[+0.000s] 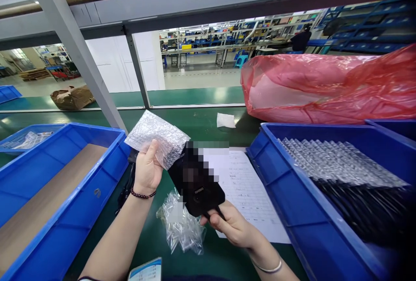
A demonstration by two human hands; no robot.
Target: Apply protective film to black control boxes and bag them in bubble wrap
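Between both hands, the device (204, 188) looks black and rounded.

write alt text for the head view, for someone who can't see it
Two bare hands over a green workbench: the left grips a bubble-wrap pouch, the right a black device meeting it. Blue bins stand on both sides.

- Left hand (148, 169): grips the bubble bag (157, 136).
- Right hand (232, 224): holds the black device (198, 185) by its lower end; its upper end meets the bag.
- Clear plastic (183, 224): on the green table (198, 127), below the device.
- Paper (247, 190): on the table, partly behind the device.
- Right bin (286, 198): holds rows of bubble-wrapped items (338, 159).
- Left bin (107, 181): cardboard (58, 181) inside.
- Pink bag (312, 86): beyond the right bin.
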